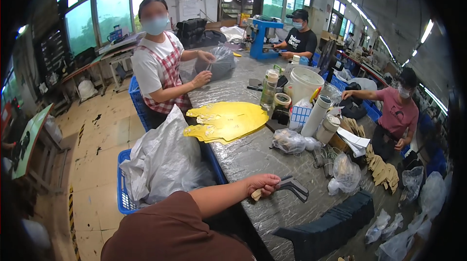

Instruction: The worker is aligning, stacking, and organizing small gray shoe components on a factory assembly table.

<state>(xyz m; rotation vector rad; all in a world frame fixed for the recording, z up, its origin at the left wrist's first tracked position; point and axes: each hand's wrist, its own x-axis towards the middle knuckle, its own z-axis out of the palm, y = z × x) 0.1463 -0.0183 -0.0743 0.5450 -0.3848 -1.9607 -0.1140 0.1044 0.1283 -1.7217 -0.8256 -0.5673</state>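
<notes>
Head view, nearest: a brown sleeve is seen at lower centre.
Left hand: not seen in the frame.
Right hand: clamped on a dark angled piece over the counter.
Axis: its long side is laid toward the right, beyond the knuckles.
Stack: dark pieces, lower right.

Your left hand is out past a brown short sleeve, bare forearm angled up and to the right from the lower edge, wrist pretty straight, knuckles up and fingers curled shut in a grip, and your right hand isn't showing anywhere in this shot.
</notes>
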